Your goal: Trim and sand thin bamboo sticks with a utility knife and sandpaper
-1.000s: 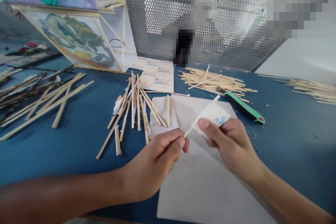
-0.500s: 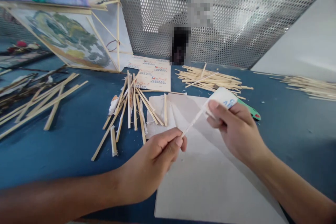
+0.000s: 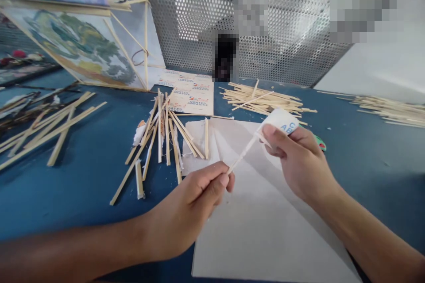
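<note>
My left hand (image 3: 207, 190) pinches the near end of a thin wooden stick (image 3: 245, 150), which slants up to the right. A folded piece of sandpaper (image 3: 280, 123), its white printed backing outward, is in my closed right hand (image 3: 299, 154). The far end of the stick runs into the sandpaper's fold, so that end is hidden. Both hands are above a large pale sheet of board or paper (image 3: 259, 234) on the blue table. Partly behind my right hand lies a green object (image 3: 321, 143), mostly covered.
Left of the sheet lie several loose wooden strips (image 3: 159, 137), some with torn paper. A flat sandpaper sheet (image 3: 191, 93) and a pile of thin sticks (image 3: 262, 97) are farther back. Painted panels on a stick frame (image 3: 145, 44) stand at the left, before a perforated metal screen (image 3: 282, 53).
The sandpaper has turned slightly in my right hand, showing more blue print and covering more of the green object. My left hand keeps its pinch. The whole view has shifted a little.
</note>
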Demonstrator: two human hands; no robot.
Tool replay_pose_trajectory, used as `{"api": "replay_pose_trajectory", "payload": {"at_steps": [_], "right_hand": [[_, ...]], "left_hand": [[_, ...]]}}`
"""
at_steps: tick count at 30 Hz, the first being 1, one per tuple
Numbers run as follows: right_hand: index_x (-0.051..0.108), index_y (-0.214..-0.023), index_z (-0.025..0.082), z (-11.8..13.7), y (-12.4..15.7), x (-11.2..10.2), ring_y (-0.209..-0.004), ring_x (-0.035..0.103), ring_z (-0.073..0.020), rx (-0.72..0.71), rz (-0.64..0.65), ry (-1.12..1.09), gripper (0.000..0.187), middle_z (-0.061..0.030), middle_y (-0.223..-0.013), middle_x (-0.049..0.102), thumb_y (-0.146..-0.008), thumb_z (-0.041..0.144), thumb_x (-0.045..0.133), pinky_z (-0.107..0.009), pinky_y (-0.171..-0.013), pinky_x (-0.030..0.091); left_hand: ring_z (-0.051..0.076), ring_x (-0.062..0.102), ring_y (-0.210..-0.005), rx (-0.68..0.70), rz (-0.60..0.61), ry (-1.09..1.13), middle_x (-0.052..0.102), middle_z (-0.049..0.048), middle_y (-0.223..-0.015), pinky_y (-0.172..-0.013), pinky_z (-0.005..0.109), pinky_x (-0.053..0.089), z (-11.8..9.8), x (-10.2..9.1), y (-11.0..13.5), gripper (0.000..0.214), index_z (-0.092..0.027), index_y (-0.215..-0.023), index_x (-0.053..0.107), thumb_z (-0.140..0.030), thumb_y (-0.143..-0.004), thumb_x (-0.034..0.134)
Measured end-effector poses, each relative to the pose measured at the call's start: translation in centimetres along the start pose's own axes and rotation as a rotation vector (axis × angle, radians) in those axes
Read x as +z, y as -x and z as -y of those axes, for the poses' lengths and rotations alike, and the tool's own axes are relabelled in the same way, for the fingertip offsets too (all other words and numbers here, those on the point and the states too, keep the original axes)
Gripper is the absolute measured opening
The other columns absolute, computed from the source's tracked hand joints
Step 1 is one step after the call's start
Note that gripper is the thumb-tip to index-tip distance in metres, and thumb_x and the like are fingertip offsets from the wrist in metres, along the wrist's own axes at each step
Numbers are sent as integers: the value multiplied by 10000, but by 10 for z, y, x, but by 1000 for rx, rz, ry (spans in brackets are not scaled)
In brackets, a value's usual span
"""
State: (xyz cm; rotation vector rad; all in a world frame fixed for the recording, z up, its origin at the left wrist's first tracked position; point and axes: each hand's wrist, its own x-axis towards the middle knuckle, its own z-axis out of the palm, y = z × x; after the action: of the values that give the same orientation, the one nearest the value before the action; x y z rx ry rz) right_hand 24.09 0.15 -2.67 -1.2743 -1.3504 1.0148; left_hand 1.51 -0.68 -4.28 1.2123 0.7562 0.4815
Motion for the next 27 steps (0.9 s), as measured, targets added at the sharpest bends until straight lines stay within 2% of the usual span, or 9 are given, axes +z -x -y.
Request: {"api": "replay_pose_trajectory", "payload": {"at_steps": [7, 13, 16, 20, 23, 26, 27], "right_hand": [[446, -582, 207, -3, -1, -1, -538, 275, -109, -8, -18, 6, 514, 38, -585, 342, -871, 507, 747, -286, -469, 210], [433, -565, 205, -3, -1, 0, -530, 235, -102, -2, 5, 23, 537, 47, -569, 305, -907, 516, 708, -292, -476, 201], [363, -565, 218, -1, -1, 0, -531, 205, -101, -8, -65, -5, 571, 54, -573, 257, -902, 513, 717, -296, -473, 178], [418, -581, 211, -3, 0, -3, -539, 222, -104, 49, 67, 15, 518, 47, -583, 290, -907, 479, 719, -297, -477, 183], [391, -558, 212, -3, 1, -4, -550, 232, -109, 12, -36, 6, 546, 46, -579, 282, -917, 476, 706, -298, -491, 201], [408, -563, 213, -1, 1, -3, -546, 250, -109, 17, 61, 46, 526, 47, -578, 290, -891, 457, 740, -294, -489, 218], [399, -556, 214, 0, 1, -2, -543, 234, -108, 8, 29, 44, 538, 50, -571, 272, -895, 462, 734, -295, -486, 214]], "left_hand": [[89, 224, -538, -1, -23, 6, 280, -82, -636, -476, 231, 187, 0, 3, 0, 385, -211, -924, 535, -555, -1055, 423], [86, 219, -528, -14, -10, -2, 270, -86, -631, -477, 239, 182, -1, 2, 0, 392, -212, -919, 530, -557, -1059, 408], [88, 227, -544, -29, -15, 5, 277, -83, -642, -487, 243, 185, 2, 1, 0, 389, -210, -956, 550, -559, -1058, 412], [83, 220, -543, -34, -1, 23, 278, -82, -655, -487, 238, 182, 4, 1, 0, 372, -218, -961, 543, -554, -1060, 416], [79, 219, -535, -25, 4, 8, 283, -83, -656, -483, 231, 188, 3, 1, 0, 380, -215, -953, 538, -549, -1066, 398], [82, 238, -545, -8, -2, -11, 289, -81, -647, -489, 228, 200, 1, 1, 1, 379, -214, -949, 537, -550, -1064, 404], [84, 238, -544, -7, -4, -9, 290, -81, -644, -490, 229, 201, 1, 1, 0, 381, -216, -954, 537, -554, -1064, 399]]}}
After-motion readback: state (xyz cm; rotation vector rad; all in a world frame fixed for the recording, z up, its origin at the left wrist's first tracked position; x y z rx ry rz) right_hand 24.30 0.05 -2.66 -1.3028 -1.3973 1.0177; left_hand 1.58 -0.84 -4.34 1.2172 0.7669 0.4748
